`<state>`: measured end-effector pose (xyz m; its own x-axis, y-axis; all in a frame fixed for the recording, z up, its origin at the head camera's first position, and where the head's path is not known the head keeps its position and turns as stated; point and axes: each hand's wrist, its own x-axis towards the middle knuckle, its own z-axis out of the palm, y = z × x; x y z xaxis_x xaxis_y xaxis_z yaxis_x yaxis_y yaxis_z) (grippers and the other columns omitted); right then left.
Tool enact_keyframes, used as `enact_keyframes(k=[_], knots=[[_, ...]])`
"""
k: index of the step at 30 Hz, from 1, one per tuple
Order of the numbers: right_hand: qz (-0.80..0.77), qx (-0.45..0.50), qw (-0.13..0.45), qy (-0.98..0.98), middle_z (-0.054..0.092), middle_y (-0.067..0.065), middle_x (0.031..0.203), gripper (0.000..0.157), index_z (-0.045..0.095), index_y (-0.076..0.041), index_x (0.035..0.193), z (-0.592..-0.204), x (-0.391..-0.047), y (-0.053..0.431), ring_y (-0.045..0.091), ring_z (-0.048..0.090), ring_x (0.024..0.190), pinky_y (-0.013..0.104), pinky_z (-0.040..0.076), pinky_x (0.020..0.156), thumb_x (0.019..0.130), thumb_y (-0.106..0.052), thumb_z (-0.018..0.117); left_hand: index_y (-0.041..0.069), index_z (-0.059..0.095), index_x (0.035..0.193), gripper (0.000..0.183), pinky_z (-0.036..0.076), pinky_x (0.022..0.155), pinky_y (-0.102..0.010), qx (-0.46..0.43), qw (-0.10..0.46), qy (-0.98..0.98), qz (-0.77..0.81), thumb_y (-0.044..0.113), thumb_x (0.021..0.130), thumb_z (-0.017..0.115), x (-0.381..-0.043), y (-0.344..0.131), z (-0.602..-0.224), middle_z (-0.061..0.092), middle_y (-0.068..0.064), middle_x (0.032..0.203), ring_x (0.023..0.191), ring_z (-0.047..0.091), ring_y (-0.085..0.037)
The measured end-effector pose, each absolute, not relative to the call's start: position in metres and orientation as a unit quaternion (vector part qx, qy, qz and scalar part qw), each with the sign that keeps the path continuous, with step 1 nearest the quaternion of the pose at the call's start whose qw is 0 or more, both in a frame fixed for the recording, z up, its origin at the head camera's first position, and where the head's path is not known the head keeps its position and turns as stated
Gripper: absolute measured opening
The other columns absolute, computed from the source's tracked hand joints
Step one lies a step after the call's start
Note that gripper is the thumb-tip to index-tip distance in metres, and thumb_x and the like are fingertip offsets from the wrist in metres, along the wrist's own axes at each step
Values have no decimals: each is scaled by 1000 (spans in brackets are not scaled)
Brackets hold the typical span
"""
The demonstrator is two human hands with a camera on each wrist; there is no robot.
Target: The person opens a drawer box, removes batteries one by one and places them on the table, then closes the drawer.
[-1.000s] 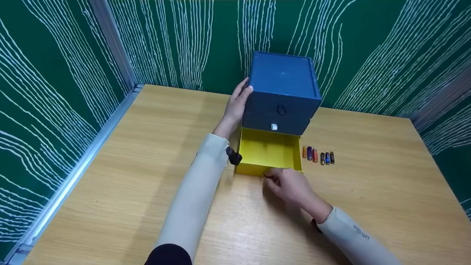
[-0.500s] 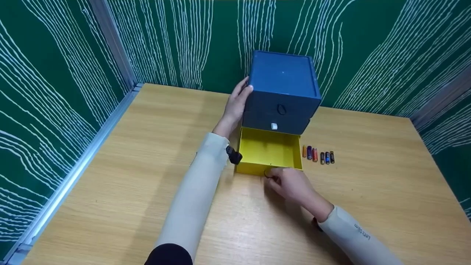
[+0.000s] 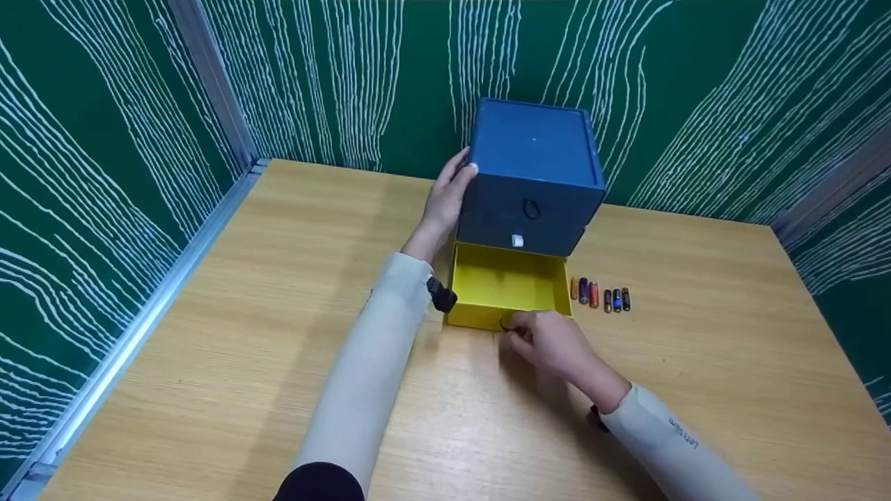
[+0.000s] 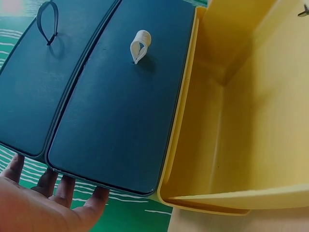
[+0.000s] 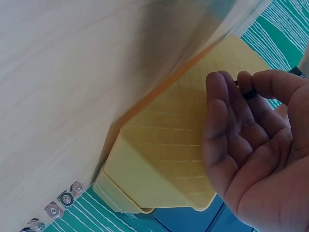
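Note:
A dark blue drawer cabinet [image 3: 532, 216] stands near the back of the table. Its bottom yellow drawer [image 3: 475, 318] is pulled out, and no objects show inside it in the head view. My left hand [image 3: 444, 205] rests along the cabinet's left side, fingers extended against it in the left wrist view. At the drawer's front, my right hand [image 3: 553, 344] pinches a small black loop handle [image 5: 249, 94] between thumb and finger. The two blue drawers above are closed, one with a black loop [image 4: 47, 24], the other with a white loop [image 4: 140, 46].
Several batteries [image 3: 594, 293] stand or lie in two groups on the wooden table [image 3: 696, 362], just right of the yellow drawer. Green walls with white wavy lines [image 3: 362, 76] enclose the table at the back and sides.
My right hand and the yellow drawer's front have shifted very slightly toward the cabinet. The left hand keeps its place on the cabinet's side, and the batteries lie as before.

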<state>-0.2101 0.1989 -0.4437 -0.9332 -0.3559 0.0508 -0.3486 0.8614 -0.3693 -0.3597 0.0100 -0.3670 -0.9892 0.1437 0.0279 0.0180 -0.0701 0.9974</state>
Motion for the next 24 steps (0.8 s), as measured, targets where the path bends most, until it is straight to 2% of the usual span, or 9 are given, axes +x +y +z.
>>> enact_keyframes(k=[4, 11, 24], knots=[[-192, -189, 6, 963, 63, -10, 77, 13, 68, -20, 89, -444, -212, 199, 8, 50, 62, 25, 45, 63, 79, -25, 62, 45, 32, 129, 48, 27, 102, -42, 61, 39, 679, 730, 54, 83, 43, -364, 12, -372, 28, 11, 140, 123, 33, -14], [-191, -172, 21, 966, 58, -9, 70, 12, 67, -21, 87, -443, -216, 197, 11, 49, 61, 25, 42, 59, 78, -25, 62, 44, 33, 129, 48, 24, 103, -42, 60, 28, 683, 727, 53, 83, 43, -365, 11, -374, 27, 11, 140, 124, 31, -13], [-208, -138, 38, 967, 61, -9, 79, 17, 64, -22, 96, -444, -223, 195, 11, 51, 66, 25, 46, 66, 80, -28, 61, 44, 31, 130, 49, 26, 102, -42, 62, 29, 687, 723, 55, 83, 42, -366, 11, -375, 27, 11, 141, 123, 32, -13]])
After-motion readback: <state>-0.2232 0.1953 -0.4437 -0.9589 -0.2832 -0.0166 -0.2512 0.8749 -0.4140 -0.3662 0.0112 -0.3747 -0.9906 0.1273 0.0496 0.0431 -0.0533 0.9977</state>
